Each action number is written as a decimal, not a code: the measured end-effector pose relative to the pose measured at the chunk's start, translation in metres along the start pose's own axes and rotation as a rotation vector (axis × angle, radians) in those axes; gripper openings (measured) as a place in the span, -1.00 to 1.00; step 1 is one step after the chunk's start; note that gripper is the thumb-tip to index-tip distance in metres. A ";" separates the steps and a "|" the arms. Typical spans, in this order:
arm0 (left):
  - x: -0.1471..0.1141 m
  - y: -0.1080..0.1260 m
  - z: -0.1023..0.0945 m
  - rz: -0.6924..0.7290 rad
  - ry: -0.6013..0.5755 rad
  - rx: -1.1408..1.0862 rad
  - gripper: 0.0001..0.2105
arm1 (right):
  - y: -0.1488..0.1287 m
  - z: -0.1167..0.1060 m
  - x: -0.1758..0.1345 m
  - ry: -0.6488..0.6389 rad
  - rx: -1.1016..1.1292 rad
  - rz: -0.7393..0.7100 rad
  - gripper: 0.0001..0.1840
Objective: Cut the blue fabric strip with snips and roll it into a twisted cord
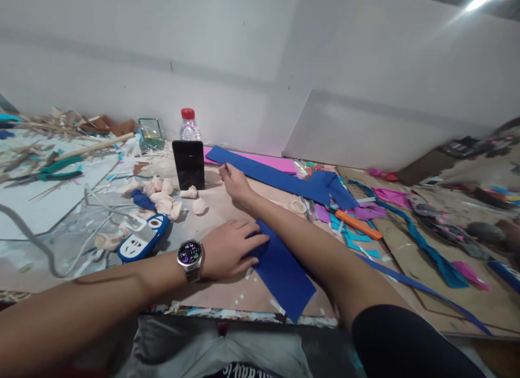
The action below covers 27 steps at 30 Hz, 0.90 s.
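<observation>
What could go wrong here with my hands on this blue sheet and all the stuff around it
The left hand presses only the near end of the blue sheet; its corner overhangs the table edge, so it may slip or crease. The right hand reaches far out beside the propped black phone and might tip it. The right forearm passes close to the orange utility knife, so a sideways sweep could catch it.

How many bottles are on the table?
1. A clear plastic bottle with a red cap stands by the wall, just behind the upright black phone. Clutter may hide others.
</observation>
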State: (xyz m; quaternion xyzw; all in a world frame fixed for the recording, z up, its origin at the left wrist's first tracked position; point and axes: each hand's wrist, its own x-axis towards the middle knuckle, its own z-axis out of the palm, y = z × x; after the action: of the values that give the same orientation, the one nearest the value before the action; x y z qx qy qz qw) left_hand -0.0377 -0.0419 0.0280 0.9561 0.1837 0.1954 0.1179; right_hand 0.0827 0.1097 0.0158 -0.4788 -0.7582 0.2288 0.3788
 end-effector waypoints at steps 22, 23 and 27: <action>-0.007 -0.002 0.001 0.009 -0.079 -0.016 -0.63 | -0.033 0.050 0.004 -0.053 -0.329 0.058 -0.42; -0.007 -0.002 0.001 0.010 -0.078 -0.016 -0.63 | -0.034 0.050 0.003 -0.053 -0.335 0.057 -0.42; -0.008 -0.003 0.002 0.013 -0.077 -0.013 -0.63 | -0.036 0.049 0.002 -0.056 -0.371 0.068 -0.42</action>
State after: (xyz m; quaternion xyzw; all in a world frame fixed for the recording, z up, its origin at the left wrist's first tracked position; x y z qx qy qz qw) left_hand -0.0444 -0.0426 0.0231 0.9633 0.1716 0.1604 0.1300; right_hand 0.0233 0.0967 0.0125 -0.5593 -0.7810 0.1108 0.2547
